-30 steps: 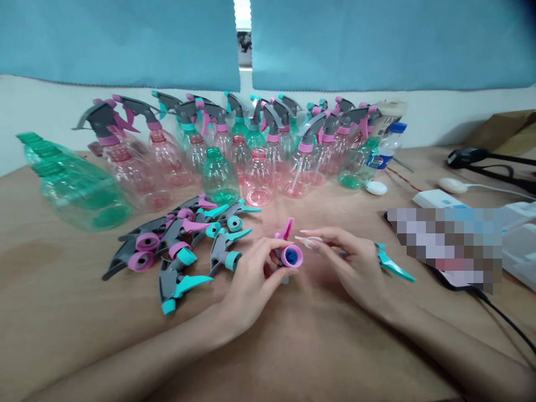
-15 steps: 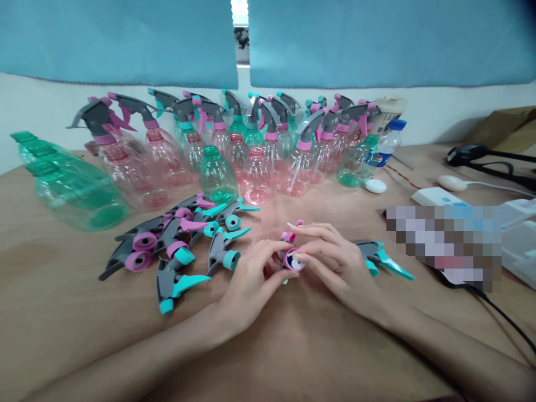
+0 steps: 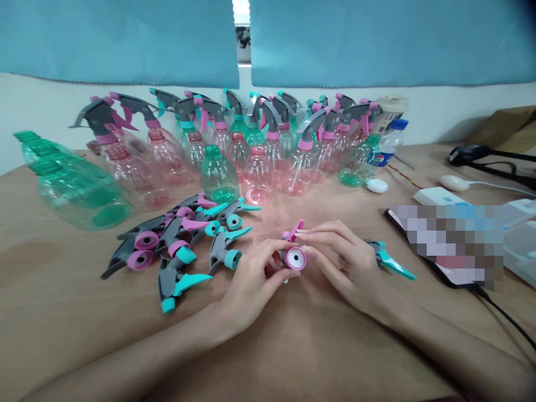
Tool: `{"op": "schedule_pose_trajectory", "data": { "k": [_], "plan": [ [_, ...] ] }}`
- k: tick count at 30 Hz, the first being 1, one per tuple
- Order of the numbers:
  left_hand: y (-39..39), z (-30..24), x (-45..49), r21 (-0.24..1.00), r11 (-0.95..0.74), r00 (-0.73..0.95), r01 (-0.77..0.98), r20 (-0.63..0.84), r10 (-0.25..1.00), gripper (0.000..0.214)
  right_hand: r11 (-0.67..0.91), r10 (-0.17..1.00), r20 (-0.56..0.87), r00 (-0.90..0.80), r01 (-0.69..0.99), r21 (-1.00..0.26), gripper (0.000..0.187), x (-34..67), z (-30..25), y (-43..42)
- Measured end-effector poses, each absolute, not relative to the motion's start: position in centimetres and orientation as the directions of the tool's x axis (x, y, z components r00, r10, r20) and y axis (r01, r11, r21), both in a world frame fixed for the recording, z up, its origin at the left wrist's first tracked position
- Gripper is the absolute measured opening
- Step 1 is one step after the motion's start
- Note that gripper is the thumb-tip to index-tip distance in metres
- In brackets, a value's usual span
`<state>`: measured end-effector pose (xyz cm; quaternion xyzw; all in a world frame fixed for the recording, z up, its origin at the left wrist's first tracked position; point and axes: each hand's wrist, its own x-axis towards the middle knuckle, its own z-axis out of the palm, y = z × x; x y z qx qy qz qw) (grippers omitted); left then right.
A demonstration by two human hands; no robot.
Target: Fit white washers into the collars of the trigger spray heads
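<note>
My left hand (image 3: 255, 273) pinches a spray trigger head (image 3: 296, 258) by its pink collar, between thumb and fingers. The collar's mouth faces me and shows a white disc with a dark hole in its centre. The head's pink trigger (image 3: 298, 229) sticks up behind the collar. Close to the collar's right side, my right hand (image 3: 352, 268) has its fingers stretched out and apart, with fingertips at the trigger and collar edge; whether they touch is hard to tell. A grey and teal trigger head (image 3: 396, 267) lies partly hidden beside my right hand.
Several pink and teal trigger heads (image 3: 224, 248) lie in a pile on the left. Behind stand many spray bottles, such as a pink open one (image 3: 258, 178) and a green open one (image 3: 218, 176). A phone (image 3: 444, 245) with a cable, white boxes and a Pepsi bottle (image 3: 387, 148) occupy the right.
My right thumb has drawn back from the collar's mouth, uncovering the white disc, which now sits flat inside. My left hand keeps its grip on the trigger head.
</note>
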<state>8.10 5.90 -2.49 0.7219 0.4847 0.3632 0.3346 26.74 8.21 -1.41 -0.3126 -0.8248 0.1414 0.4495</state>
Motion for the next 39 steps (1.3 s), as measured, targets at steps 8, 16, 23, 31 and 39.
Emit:
{"op": "schedule_pose_trajectory", "data": {
  "k": [8,16,23,31,39],
  "plan": [
    [5.9,-2.3,8.2,0.837,-0.289,0.25,0.465,0.189,0.95,0.023,0.731,0.682,0.571,-0.456,0.438,-0.523,0.005,26.7,-1.7,8.5],
    [5.8,-2.4,8.1,0.838,-0.303,0.261,0.454,0.2,0.944,0.023,0.712,0.697,0.496,-0.518,0.418,-0.564,0.011,26.9,-1.9,8.6],
    [5.8,-2.2,8.1,0.822,-0.326,0.28,0.468,0.212,0.936,0.025,0.655,0.734,0.373,-0.567,0.446,-0.61,0.015,27.1,-1.3,8.8],
    [5.8,-2.3,8.0,0.786,-0.373,0.303,0.493,0.246,0.921,0.029,0.598,0.741,0.209,-0.638,0.486,-0.637,0.017,28.1,0.0,9.0],
    [5.8,-2.6,7.9,0.78,-0.371,0.305,0.505,0.241,0.922,0.03,0.637,0.73,0.255,-0.633,0.498,-0.588,0.011,28.0,-0.5,9.1]
  ]
}}
